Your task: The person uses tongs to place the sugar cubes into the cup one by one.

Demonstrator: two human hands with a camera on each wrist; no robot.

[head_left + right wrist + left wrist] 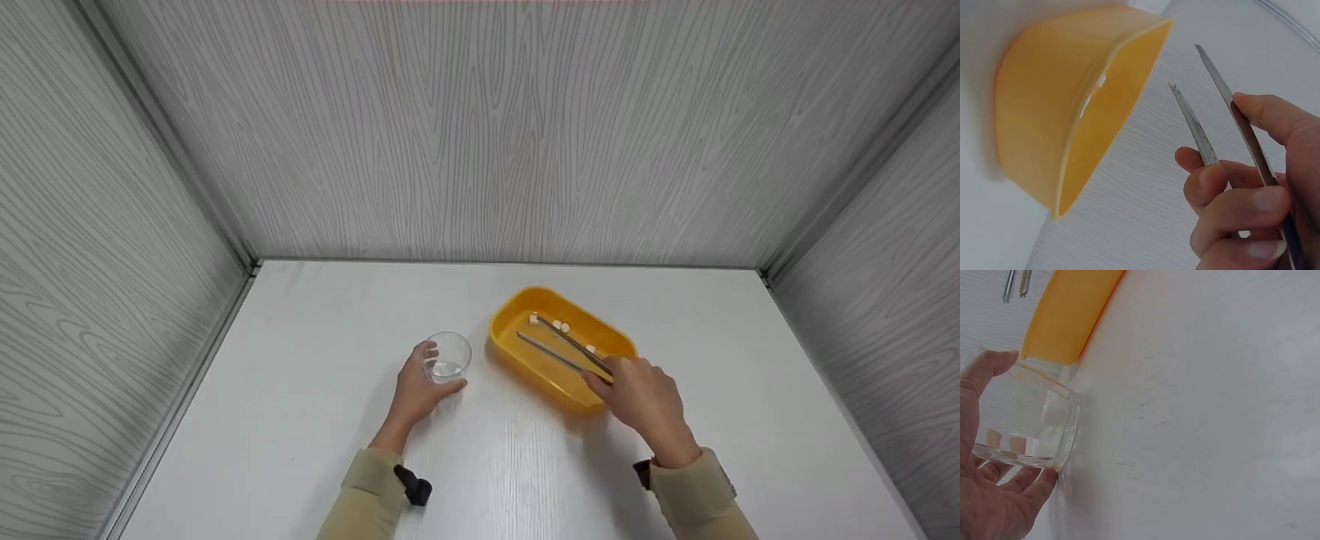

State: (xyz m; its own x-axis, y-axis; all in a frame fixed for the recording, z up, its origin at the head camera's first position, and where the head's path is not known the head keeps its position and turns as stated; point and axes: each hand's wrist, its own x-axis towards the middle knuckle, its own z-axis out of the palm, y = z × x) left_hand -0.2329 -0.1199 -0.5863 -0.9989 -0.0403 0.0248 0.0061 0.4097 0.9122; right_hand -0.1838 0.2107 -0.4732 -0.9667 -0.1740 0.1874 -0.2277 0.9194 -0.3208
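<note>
My left hand (418,388) is wrapped round a clear glass cup (451,366), thumb on one side and fingers on the other. The cup stands upright on the white table; in the left wrist view a whitish lump (1054,408) shows through its wall. With my right hand (643,391) I hold long metal tweezers (1247,130), their two arms spread apart and nothing between the tips. The tips lie over the yellow tray (536,373) in the head view. Inside that tray are several small white pieces (565,328), one right beside a tweezer tip.
The tray sits slantwise, just right of the cup. Behind the white table (337,307) rises a wood-grain back panel (495,150), with side panels (97,247) at left and right. A black wrist device (414,486) is strapped at the left sleeve.
</note>
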